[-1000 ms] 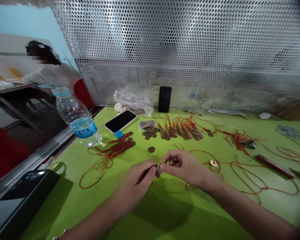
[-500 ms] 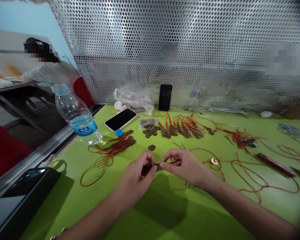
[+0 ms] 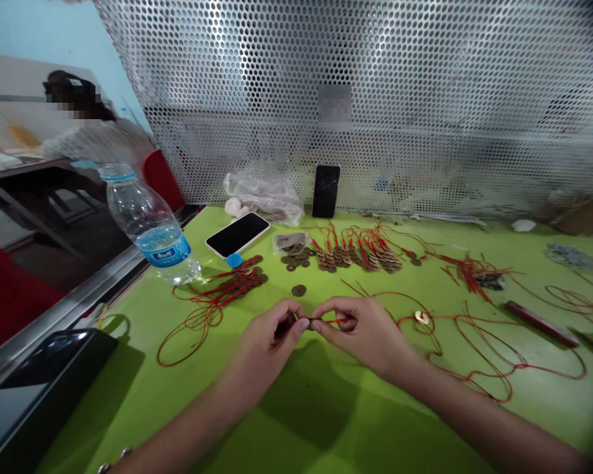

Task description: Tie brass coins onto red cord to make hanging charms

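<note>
Over the green table [image 3: 306,421], my left hand [image 3: 271,336] is closed, thumb and forefinger pinching a small dark holed coin [image 3: 310,322] seen nearly edge-on. My right hand [image 3: 366,332] meets it fingertip to fingertip, closed on a red cord [image 3: 333,321] that runs from the coin into the palm. Whether the right fingertips also grip the coin is hard to make out. Just beyond the hands lies a single coin [image 3: 299,290]. Behind it are a heap of loose coins [image 3: 296,253] and a row of coins strung on red cords [image 3: 358,253].
Left are a water bottle [image 3: 153,230], a blue cap [image 3: 234,261], a phone [image 3: 238,235] and more corded coins [image 3: 242,280]. Another phone [image 3: 326,191] leans on the perforated metal screen [image 3: 425,99]. Right lie loose red cord [image 3: 494,359], a pale coin [image 3: 422,318] and a dark red bar-shaped tool [image 3: 541,324]. A person [image 3: 99,141] sits beyond.
The coin has turned from showing its face to nearly edge-on. My right hand has shifted slightly, and a stretch of red cord now shows straight in it. The loose cord at right has moved.
</note>
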Action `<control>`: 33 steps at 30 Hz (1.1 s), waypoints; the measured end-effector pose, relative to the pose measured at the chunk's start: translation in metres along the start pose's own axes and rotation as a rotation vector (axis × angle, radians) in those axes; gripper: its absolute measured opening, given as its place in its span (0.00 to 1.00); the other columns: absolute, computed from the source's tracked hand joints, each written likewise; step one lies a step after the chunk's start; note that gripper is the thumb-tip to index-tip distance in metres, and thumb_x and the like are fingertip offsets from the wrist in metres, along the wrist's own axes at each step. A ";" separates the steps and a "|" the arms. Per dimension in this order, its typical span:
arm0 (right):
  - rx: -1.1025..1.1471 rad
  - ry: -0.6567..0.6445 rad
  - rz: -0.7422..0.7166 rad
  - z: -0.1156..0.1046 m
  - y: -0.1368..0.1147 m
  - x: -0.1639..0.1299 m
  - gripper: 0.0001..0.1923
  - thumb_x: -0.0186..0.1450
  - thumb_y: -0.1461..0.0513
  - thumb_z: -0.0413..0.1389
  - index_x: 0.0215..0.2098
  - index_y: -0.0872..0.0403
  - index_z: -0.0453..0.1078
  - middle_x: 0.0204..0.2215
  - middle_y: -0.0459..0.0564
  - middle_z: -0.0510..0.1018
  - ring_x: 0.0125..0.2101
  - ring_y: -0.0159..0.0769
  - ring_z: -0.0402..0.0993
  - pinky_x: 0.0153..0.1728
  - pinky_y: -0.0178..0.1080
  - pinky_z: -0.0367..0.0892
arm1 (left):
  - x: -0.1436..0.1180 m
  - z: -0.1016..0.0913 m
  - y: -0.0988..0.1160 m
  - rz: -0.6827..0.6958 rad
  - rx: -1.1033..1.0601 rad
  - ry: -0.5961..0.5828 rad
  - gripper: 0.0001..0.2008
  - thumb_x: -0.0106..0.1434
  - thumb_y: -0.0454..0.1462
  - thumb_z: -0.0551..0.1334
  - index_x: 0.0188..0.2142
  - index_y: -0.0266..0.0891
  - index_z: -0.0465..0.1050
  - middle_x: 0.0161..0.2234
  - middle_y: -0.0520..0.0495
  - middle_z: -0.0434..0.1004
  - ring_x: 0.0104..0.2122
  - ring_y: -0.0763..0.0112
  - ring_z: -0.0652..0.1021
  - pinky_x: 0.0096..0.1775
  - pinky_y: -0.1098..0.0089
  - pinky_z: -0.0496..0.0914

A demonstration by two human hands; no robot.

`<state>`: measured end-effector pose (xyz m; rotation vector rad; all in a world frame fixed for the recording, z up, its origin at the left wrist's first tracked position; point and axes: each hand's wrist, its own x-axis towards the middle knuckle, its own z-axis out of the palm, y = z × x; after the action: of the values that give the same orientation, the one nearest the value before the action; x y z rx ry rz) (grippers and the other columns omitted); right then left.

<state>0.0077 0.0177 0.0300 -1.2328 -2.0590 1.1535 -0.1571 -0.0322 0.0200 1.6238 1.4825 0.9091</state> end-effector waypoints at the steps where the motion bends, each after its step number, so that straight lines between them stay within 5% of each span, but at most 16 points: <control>1: 0.019 0.003 0.003 0.001 0.000 0.000 0.09 0.55 0.57 0.58 0.30 0.54 0.76 0.16 0.40 0.57 0.16 0.24 0.49 0.18 0.30 0.48 | 0.000 -0.001 0.000 0.000 0.015 0.010 0.09 0.63 0.41 0.52 0.31 0.40 0.65 0.21 0.56 0.61 0.21 0.75 0.62 0.23 0.74 0.56; 3: 0.093 0.002 0.018 0.002 0.002 0.002 0.09 0.54 0.57 0.58 0.29 0.55 0.75 0.16 0.39 0.55 0.16 0.23 0.48 0.18 0.30 0.46 | -0.001 -0.002 0.002 0.040 0.096 0.068 0.09 0.63 0.41 0.54 0.32 0.40 0.68 0.26 0.53 0.67 0.26 0.72 0.67 0.27 0.73 0.60; 6: 0.298 0.014 0.060 0.007 0.006 0.005 0.12 0.54 0.55 0.59 0.29 0.56 0.73 0.16 0.39 0.56 0.17 0.24 0.49 0.18 0.30 0.46 | -0.004 -0.006 0.003 0.194 0.321 0.310 0.06 0.61 0.40 0.58 0.36 0.44 0.72 0.41 0.48 0.69 0.43 0.63 0.69 0.43 0.64 0.64; 9: 0.468 0.057 0.105 0.012 0.010 0.006 0.15 0.53 0.53 0.60 0.29 0.56 0.72 0.17 0.40 0.60 0.18 0.23 0.50 0.18 0.29 0.46 | -0.007 -0.008 0.004 0.284 0.431 0.458 0.04 0.59 0.39 0.61 0.35 0.44 0.72 0.41 0.48 0.70 0.46 0.61 0.67 0.47 0.60 0.62; 14: 0.528 0.083 0.092 0.018 0.011 0.002 0.14 0.54 0.53 0.60 0.30 0.56 0.72 0.16 0.39 0.60 0.17 0.23 0.48 0.18 0.30 0.46 | -0.009 -0.004 0.005 0.183 0.190 0.356 0.06 0.57 0.37 0.62 0.35 0.42 0.69 0.31 0.52 0.73 0.32 0.70 0.72 0.34 0.69 0.68; 23: 0.508 0.066 0.027 0.024 0.008 -0.002 0.17 0.56 0.49 0.57 0.30 0.56 0.72 0.17 0.41 0.61 0.19 0.26 0.53 0.20 0.31 0.50 | -0.004 -0.001 0.008 0.066 -0.108 0.307 0.01 0.54 0.35 0.63 0.27 0.40 0.73 0.25 0.53 0.75 0.27 0.74 0.74 0.31 0.75 0.69; 28: 0.495 0.017 -0.017 0.021 0.012 -0.001 0.16 0.63 0.52 0.51 0.36 0.55 0.71 0.16 0.39 0.53 0.17 0.25 0.48 0.18 0.31 0.48 | -0.001 -0.005 0.010 -0.029 -0.308 0.320 0.06 0.50 0.37 0.65 0.23 0.38 0.70 0.22 0.53 0.74 0.24 0.75 0.73 0.28 0.75 0.68; 33: 0.498 -0.056 -0.013 0.023 0.013 0.001 0.14 0.64 0.59 0.49 0.47 0.52 0.65 0.22 0.41 0.61 0.20 0.25 0.54 0.20 0.29 0.52 | 0.000 -0.007 0.015 -0.138 -0.478 0.333 0.08 0.46 0.36 0.66 0.20 0.38 0.67 0.19 0.55 0.70 0.21 0.77 0.70 0.24 0.77 0.64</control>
<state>-0.0029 0.0121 0.0067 -0.9476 -1.6621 1.5850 -0.1560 -0.0328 0.0365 1.0467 1.4281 1.3784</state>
